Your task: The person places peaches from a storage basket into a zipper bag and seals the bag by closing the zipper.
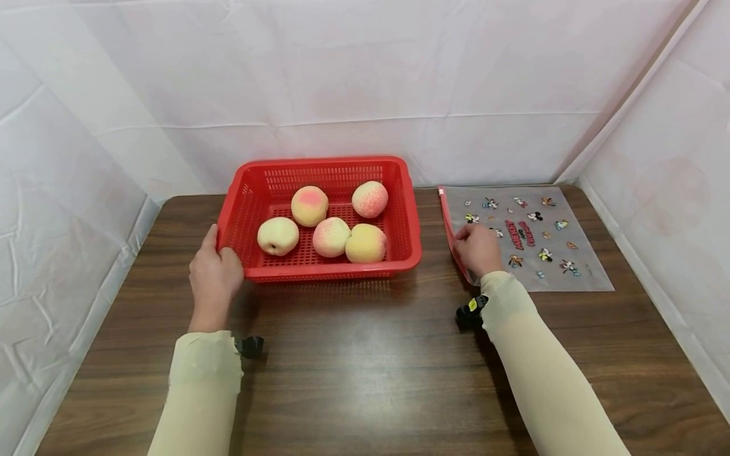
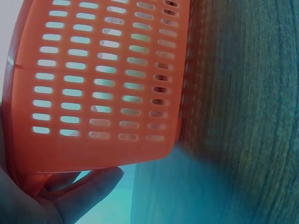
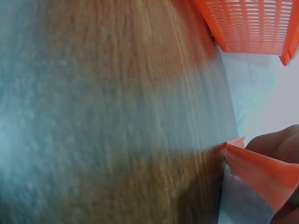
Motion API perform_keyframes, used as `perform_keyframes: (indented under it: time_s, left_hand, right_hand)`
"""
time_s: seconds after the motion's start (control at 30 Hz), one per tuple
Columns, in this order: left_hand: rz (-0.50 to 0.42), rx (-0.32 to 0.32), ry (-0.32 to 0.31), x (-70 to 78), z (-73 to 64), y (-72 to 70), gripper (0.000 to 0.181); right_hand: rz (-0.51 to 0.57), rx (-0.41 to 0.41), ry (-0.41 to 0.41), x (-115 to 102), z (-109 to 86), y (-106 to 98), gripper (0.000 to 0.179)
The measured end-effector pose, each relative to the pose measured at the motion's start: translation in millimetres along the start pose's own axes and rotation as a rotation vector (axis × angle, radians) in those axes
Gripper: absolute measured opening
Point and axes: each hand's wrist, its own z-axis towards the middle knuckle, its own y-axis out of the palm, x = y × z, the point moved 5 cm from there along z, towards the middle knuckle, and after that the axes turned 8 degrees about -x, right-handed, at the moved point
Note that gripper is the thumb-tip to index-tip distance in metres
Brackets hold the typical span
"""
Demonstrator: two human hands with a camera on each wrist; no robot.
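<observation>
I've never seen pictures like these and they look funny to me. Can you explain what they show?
These are a person's left hand and right hand, not a machine. The big picture comes from a camera worn on the head, looking down. The other two come from a camera on each wrist, so things look close and turned around.

On the brown table is a red basket with five peach-like fruits inside. Beside it lies a see-through bag with cartoon pictures. The left hand grips the basket; the right hand pinches the bag's red edge.

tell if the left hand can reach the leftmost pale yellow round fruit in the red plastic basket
Likely yes, once the left hand lets go of the basket: nothing covers the fruit from above.
</observation>
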Motion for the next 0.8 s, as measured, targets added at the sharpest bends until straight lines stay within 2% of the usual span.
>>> perform_keyframes:
  time_s: [0.2,0.37,0.57,0.8]
  left_hand:
    - [-0.027,-0.011,-0.002,0.5,0.7,-0.6,0.059]
    - [-0.020,-0.029,0.000,0.9,0.1,-2.1,0.060]
    - [0.075,-0.034,0.018,3.7,-3.0,-3.6,0.064]
    - [0.216,0.034,0.098,20.5,-12.6,-2.0,0.068]
  right_hand:
    - [-0.020,-0.024,0.022,-0.2,-0.3,-3.2,0.019]
    - [-0.044,0.008,-0.002,-6.6,-3.1,-9.0,0.020]
    - [-0.036,0.020,0.000,-10.7,-7.9,-16.2,0.019]
    - [-0.037,0.021,0.012,-12.2,-11.7,-22.4,0.019]
